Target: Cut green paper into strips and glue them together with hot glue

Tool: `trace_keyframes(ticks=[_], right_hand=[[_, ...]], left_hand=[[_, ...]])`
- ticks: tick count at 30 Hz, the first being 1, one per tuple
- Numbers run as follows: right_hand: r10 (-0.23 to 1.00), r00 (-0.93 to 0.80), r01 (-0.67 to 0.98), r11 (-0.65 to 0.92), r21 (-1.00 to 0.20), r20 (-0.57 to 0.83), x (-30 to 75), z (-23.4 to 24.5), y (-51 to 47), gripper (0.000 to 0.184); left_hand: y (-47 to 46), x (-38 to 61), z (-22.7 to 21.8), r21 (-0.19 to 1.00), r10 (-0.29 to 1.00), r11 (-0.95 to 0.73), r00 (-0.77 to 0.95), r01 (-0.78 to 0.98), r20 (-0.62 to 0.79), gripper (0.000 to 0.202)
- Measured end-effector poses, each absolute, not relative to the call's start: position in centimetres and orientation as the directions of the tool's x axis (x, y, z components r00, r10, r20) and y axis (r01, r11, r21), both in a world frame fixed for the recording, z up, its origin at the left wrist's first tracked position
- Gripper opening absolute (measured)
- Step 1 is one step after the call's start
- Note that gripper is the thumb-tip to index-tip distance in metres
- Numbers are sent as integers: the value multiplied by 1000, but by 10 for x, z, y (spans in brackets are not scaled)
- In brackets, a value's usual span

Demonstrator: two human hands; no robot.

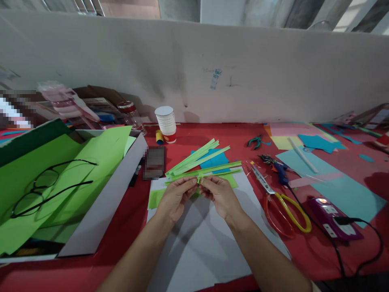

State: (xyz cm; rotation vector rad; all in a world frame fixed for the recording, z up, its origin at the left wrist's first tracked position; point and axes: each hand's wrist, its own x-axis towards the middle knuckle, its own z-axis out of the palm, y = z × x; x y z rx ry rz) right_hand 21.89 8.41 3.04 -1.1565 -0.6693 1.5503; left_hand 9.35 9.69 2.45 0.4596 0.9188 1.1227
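Both hands meet over a white sheet (194, 243) in the middle of the table. Between the fingertips is a small folded piece of light green paper (199, 179). My left hand (180, 194) pinches its left side, and my right hand (219, 194) pinches its right side. Just beyond the fingers lie long light green paper strips (194, 156), partly over a blue paper piece (214, 159). Flat green paper (156, 198) rests on the white sheet beside my left hand. The fingers partly hide the folded piece.
At left, a box (106, 207) holds green sheets and glasses (36, 190). Paper cups (166, 123) stand behind a dark phone-like rectangle (154, 162). To the right are scissors (273, 198), a glue gun (281, 172), a corded purple power strip (334, 221), pliers (254, 141) and coloured paper (349, 194).
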Motion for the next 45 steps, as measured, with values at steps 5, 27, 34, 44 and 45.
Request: trace_keyframes(ticks=[5,27,34,44,45], right_hand=[[946,-98,-414,-322,-852,-309,224,32,84,28],[975,50,-317,-191,-929,-218,212,28,81,18],[979,70,-288,-165,-943,-193,211,23,82,13],[988,39,-215,-137,-967,-148,214,19,83,6],[989,38,-214,-134,-967,-145,214,19,83,6]], left_hand=[[97,92,25,759,915,377,86,-532,-394,26],[90,103,22,871,962,227,-38,-436,-270,26],[89,103,25,860,956,259,-11,-439,-294,19],[89,103,29,857,950,291,25,-424,-310,20],[89,103,29,861,952,288,24,-420,-307,20]])
